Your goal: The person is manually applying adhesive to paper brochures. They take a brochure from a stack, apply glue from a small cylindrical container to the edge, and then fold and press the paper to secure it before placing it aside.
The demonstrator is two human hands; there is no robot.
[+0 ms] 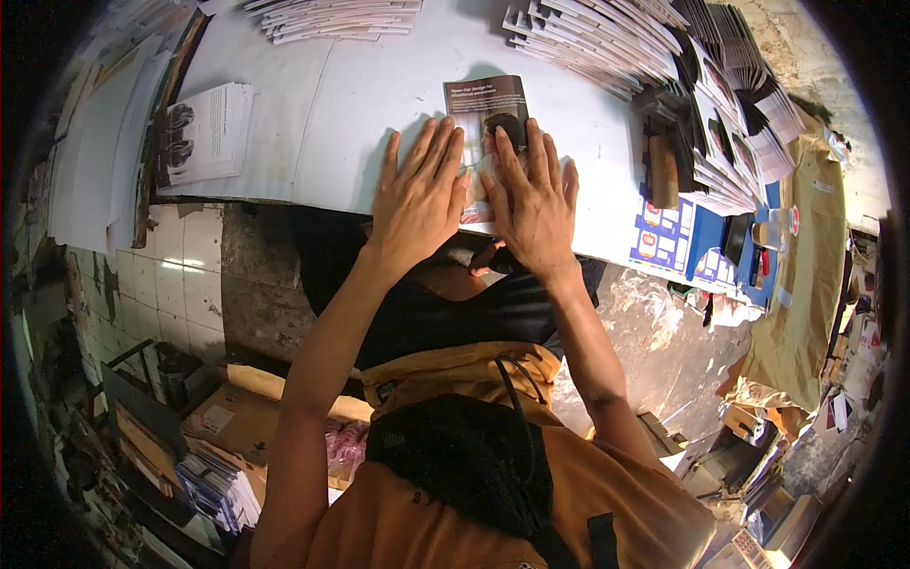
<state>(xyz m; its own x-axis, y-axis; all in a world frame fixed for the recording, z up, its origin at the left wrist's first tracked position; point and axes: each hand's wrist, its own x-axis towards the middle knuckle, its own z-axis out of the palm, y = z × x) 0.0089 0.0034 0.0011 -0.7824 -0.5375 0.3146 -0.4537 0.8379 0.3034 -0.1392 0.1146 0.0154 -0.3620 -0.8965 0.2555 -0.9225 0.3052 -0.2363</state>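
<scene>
A narrow printed leaflet (pixel 484 93) with a dark top and a picture lies on the white tabletop (pixel 351 114), close to its front edge. Flat along the leaflet's left side rests my left hand (pixel 422 185), fingers stretched out and pointing away from me. My right hand (pixel 536 194) covers the leaflet's lower right part, its fingers spread and pressing down on the paper. Neither hand grips anything. Part of the leaflet's picture is hidden beneath the hands.
To the left lies a small stack of printed sheets (pixel 210 133). Fanned stacks of leaflets (pixel 588 43) fill the far right, with another fanned pile (pixel 332 17) at the far left. A brown cylinder (pixel 663 171) stands by the right stacks. Boxes (pixel 227 417) sit on the floor.
</scene>
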